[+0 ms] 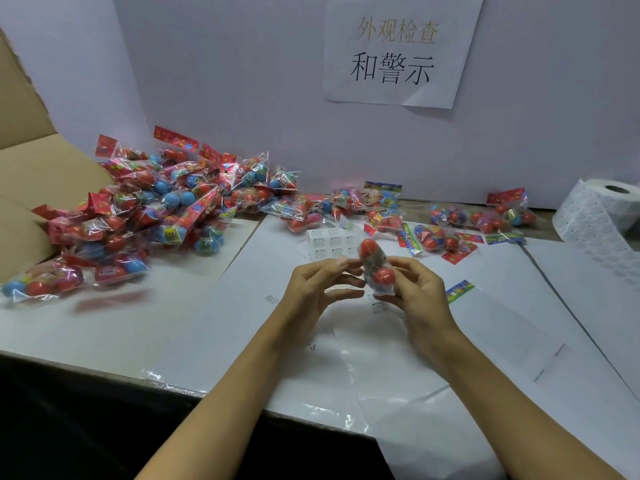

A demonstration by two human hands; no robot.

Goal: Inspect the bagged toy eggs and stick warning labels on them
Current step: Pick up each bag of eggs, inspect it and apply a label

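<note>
Right hand [420, 292] gripping clear plastic bag of red toy eggs [377, 268], held upright above white paper-covered table [173, 323], centre of view. Left hand [311, 289] beside it, fingers loosely curled, fingertips [343, 262] at the bag's left edge; pinch or mere touch, cannot tell. Sheet of small white warning labels [330, 245] flat on table just behind the hands. Large heap of bagged red and blue eggs [156, 209] far left; looser bags [450, 220] along the back wall. White label roll [602, 209] far right.
</note>
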